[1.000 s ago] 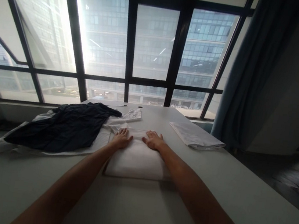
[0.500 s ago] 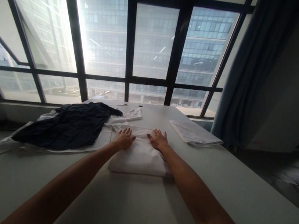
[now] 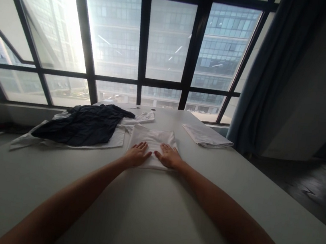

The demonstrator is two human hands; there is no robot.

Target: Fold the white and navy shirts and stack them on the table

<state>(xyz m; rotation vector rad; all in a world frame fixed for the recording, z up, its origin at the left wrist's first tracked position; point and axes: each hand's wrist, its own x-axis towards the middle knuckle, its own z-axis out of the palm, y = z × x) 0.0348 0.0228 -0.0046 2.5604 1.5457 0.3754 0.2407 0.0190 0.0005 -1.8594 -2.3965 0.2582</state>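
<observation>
A folded white cloth [image 3: 153, 138] lies flat on the white table [image 3: 144, 208] in front of me. My left hand [image 3: 138, 155] rests palm down on its near left part, fingers stretched out. My right hand [image 3: 169, 156] lies flat on its near right part, fingers spread. The two hands are close together, almost touching. Neither hand grips anything.
A dark blue garment [image 3: 85, 127] lies spread over white cloth [image 3: 112, 139] at the left. Another folded white cloth [image 3: 206, 136] sits at the far right. A small white item [image 3: 144, 116] lies behind. Large windows [image 3: 168, 42] stand beyond the table, a dark curtain [image 3: 267, 72] to the right.
Both hands have slid back from the far part of the folded cloth to its near edge. The view has pulled back, so the table's near edge now shows.
</observation>
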